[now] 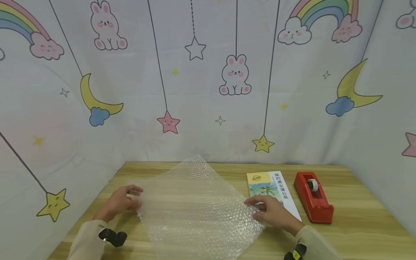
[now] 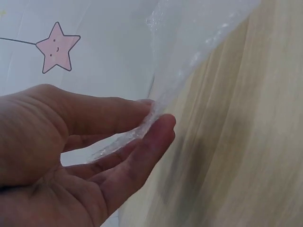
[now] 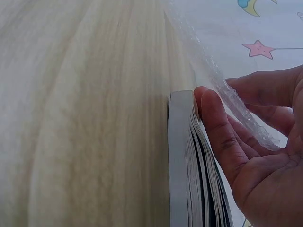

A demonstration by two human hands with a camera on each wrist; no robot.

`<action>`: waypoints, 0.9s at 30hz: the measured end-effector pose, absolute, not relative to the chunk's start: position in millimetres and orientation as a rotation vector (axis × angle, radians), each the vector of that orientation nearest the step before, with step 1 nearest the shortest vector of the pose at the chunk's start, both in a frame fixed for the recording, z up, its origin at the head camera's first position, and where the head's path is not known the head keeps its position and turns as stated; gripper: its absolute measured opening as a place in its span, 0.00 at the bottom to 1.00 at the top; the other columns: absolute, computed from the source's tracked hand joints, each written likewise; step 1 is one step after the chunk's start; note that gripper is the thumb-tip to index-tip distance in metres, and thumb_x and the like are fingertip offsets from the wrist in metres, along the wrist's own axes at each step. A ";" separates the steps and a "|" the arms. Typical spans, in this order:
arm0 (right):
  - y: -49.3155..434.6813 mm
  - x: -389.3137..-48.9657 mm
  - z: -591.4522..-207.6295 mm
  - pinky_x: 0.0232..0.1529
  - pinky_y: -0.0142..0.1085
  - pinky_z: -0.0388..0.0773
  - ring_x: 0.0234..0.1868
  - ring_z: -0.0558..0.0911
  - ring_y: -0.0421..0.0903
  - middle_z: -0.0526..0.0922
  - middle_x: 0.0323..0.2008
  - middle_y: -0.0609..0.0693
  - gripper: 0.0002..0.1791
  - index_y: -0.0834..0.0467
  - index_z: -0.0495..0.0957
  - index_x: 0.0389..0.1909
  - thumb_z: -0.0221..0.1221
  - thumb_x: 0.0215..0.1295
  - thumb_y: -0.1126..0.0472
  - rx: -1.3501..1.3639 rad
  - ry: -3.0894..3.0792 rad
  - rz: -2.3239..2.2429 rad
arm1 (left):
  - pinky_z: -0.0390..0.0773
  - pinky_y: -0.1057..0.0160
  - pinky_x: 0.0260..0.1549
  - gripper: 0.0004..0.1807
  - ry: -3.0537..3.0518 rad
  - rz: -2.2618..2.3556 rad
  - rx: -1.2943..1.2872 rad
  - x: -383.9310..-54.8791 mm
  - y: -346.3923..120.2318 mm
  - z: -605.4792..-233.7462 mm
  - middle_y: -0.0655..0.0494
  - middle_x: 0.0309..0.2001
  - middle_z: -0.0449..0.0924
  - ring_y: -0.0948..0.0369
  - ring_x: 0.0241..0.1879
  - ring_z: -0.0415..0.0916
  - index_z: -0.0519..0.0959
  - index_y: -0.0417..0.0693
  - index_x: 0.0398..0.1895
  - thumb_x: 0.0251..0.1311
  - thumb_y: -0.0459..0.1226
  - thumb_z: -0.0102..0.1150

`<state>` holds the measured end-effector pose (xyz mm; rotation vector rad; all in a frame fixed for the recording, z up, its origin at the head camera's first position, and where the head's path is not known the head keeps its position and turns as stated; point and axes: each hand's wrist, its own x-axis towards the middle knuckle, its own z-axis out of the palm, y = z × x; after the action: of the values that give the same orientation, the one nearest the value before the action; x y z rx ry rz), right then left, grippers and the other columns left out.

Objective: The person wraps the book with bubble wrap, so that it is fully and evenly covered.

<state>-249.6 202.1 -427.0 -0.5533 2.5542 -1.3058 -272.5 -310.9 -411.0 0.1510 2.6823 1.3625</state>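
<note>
A sheet of clear bubble wrap [image 1: 191, 206] spans the space between both hands over the wooden table, turned so one corner points to the back. My left hand [image 1: 120, 202] pinches its left edge; in the left wrist view the wrap [image 2: 189, 61] runs between thumb and fingers. On the other side my right hand [image 1: 276, 213] pinches the right edge, and the right wrist view shows the wrap [image 3: 215, 75] between thumb and fingers. Close beside the right thumb lies a book [image 3: 180, 161]; its cover [image 1: 287, 196] is partly hidden by that hand in the head view.
A red tape dispenser [image 1: 313, 202] with a roll of tape [image 1: 313, 185] stands right of the book. Behind the table [image 1: 354, 202] hangs a pale cloth [image 1: 208, 108] printed with rabbits, stars and moons, which also closes off both sides.
</note>
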 end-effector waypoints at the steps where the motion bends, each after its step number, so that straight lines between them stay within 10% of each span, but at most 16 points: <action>1: 203.1 -249.3 -426.9 0.61 0.54 0.78 0.63 0.79 0.61 0.83 0.58 0.57 0.22 0.57 0.81 0.55 0.65 0.58 0.67 -0.564 2.559 -1.304 | 0.84 0.62 0.36 0.28 2.704 1.333 0.156 -272.7 -310.5 -409.8 0.23 0.60 0.70 0.57 0.39 0.81 0.71 0.26 0.61 0.58 0.28 0.65; 10: 214.0 -245.9 -422.2 0.45 0.30 0.80 0.50 0.85 0.49 0.84 0.56 0.56 0.18 0.54 0.81 0.57 0.61 0.66 0.61 -0.615 2.582 -1.278 | 0.69 0.30 0.57 0.23 3.135 0.823 0.197 -276.4 -296.3 -394.4 0.18 0.61 0.68 0.24 0.64 0.61 0.75 0.30 0.57 0.64 0.38 0.61; 27: 252.8 -239.9 -407.2 0.37 0.31 0.84 0.45 0.86 0.49 0.83 0.53 0.62 0.21 0.64 0.77 0.59 0.62 0.68 0.60 -0.440 2.715 -1.346 | 0.73 0.40 0.63 0.26 2.891 1.398 0.215 -271.2 -225.7 -369.7 0.36 0.74 0.63 0.38 0.72 0.64 0.67 0.43 0.71 0.74 0.39 0.52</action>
<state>-239.9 252.8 -407.2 -0.4401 2.7147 -1.3459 -271.2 -225.7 -369.7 0.2151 2.8914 1.3979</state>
